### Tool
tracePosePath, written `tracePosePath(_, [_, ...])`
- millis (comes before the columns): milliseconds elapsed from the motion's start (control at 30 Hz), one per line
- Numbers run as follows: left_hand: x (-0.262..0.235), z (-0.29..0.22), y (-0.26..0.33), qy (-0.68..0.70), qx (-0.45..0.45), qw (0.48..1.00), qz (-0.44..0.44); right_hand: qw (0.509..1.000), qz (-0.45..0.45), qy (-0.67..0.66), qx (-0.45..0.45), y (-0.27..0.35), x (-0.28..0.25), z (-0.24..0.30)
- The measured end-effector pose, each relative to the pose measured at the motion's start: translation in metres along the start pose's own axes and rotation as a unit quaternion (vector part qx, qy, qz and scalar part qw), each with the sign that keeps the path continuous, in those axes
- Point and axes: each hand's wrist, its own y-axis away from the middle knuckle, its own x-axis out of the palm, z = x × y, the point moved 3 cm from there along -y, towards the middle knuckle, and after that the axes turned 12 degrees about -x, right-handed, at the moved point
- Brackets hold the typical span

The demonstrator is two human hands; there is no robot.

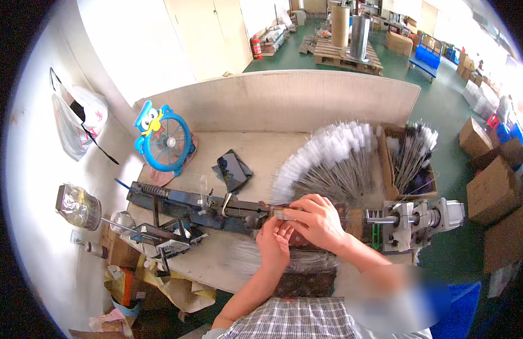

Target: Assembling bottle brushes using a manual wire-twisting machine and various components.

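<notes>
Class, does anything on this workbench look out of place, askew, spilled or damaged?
Nothing is plainly spilled or damaged. The blue cartoon-bird fan, at left on the bench, looks odd, being toy-like near a metal rig. A flat dark object lies slantwise behind the rig.

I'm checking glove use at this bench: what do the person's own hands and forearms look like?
The left hand and right hand wear no gloves. Both visible forearms are bare; blur hides the right arm higher up. A dark-and-white plaid garment shows at the torso.

Two hands (274,247) (319,224); one fan (171,142)
</notes>
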Motion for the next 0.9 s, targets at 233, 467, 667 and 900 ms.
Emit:
tracePosePath(233, [0.005, 0.000, 0.003, -0.015, 0.002, 1.000, -0.019, 1.000, 0.015, 0.010, 0.009, 0.003, -0.001, 0.000])
tracePosePath(467, [-0.001, 0.001, -0.002, -0.015, 0.019, 1.000, -0.002, 1.000, 0.012, -0.009, 0.007, -0.001, 0.008, 0.004])
tracePosePath(667, [-0.007, 0.001, -0.005, -0.015, 0.011, 1.000, -0.002, 0.999, 0.040, 0.007, 0.009, -0.005, 0.015, 0.008])
tracePosePath(900, [-0.003, 0.001, -0.002, 0.007, 0.012, 1.000, -0.009, 0.999, 0.027, -0.025, 0.019, -0.001, 0.007, 0.004])
